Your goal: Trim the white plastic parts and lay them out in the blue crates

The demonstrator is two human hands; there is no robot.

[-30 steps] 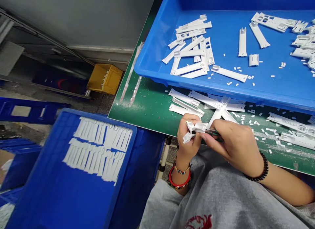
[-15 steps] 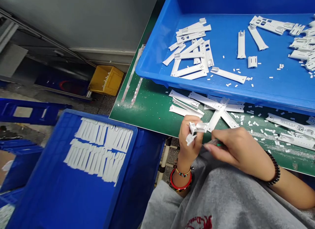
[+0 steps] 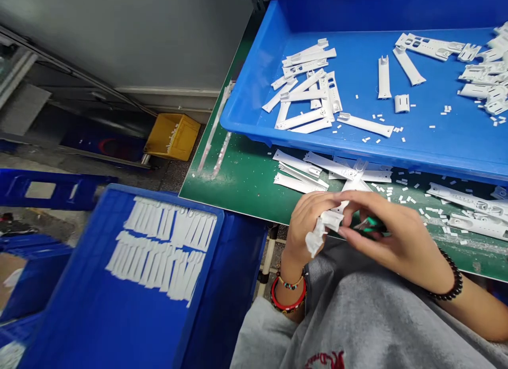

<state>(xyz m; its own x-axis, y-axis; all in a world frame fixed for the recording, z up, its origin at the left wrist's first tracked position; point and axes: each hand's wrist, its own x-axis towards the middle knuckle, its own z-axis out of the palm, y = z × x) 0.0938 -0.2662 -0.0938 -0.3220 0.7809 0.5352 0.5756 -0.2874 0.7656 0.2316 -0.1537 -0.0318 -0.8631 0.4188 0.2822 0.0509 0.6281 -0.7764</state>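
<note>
White plastic parts (image 3: 322, 228) stick out of my left hand (image 3: 304, 226), whose fingers are wrapped round them over the front edge of the table. My right hand (image 3: 391, 226) has its thumb and forefinger at the right end of these parts. A small tool with green on it (image 3: 372, 224) lies in the palm of that same hand, partly hidden by the fingers. Just behind my hands, long white parts (image 3: 297, 185) rest on the green table (image 3: 246, 178), some of them crossed.
A big blue tray (image 3: 254, 131) with scattered white parts stands on the table. Small white chips (image 3: 402, 182) lie to the right. At lower left a blue crate (image 3: 119, 316) holds rows of white parts (image 3: 148, 263). Beyond it is a yellow bin (image 3: 184, 138).
My right hand has moved up to the parts in my left hand, its thumb and forefinger now at them. The parts have turned in my left hand, and the view has shifted slightly.
</note>
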